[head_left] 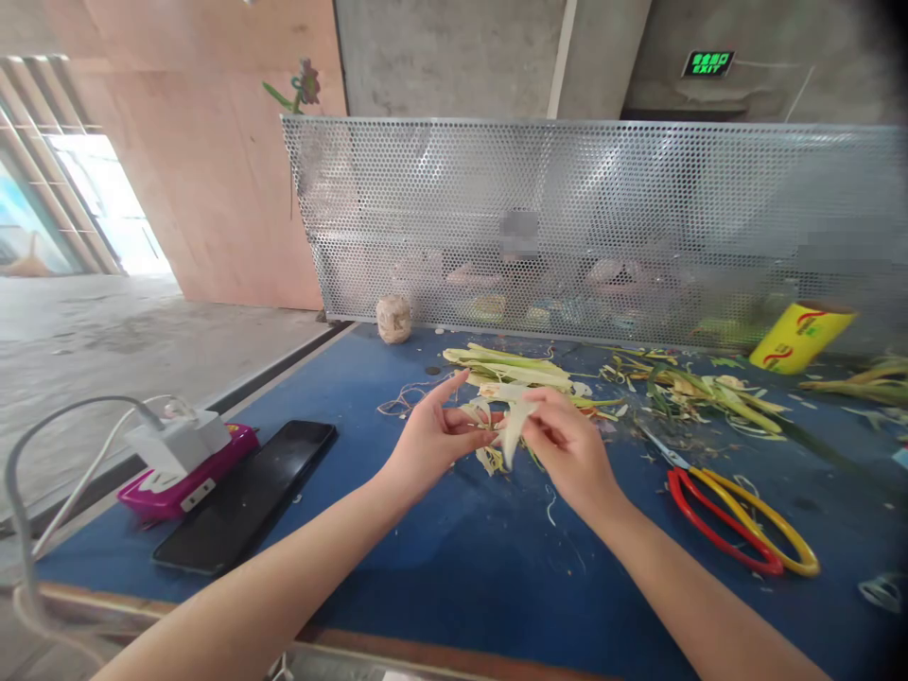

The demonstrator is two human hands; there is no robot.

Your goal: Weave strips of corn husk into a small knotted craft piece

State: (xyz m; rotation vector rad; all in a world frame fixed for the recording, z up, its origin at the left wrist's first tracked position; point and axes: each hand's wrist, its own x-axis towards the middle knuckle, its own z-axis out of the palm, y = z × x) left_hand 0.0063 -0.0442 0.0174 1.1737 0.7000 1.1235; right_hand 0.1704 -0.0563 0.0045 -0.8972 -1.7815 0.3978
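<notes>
Over the middle of the blue tabletop [461, 558], both of my hands work on pale, strip-like plant husk. My left hand [432, 430] pinches a thin husk strip [477, 411] between thumb and fingers, its index finger raised. In my right hand [564, 435] a wider whitish husk leaf [515, 430] is gripped, its tip pointing down. The hands nearly meet, and the strips overlap between them. Just beyond lies a pile of pale green husks [507, 364]. Scissors [730, 511] with one red and one yellow handle rest to the right of my right hand.
A black phone [245, 497] and a magenta power strip [188, 478] with a white charger lie on the left. At the back stand a twine ball [393, 319], a perforated metal screen [440, 208] and a tilted yellow tube [801, 338]. More husk scraps [716, 392] lie at right.
</notes>
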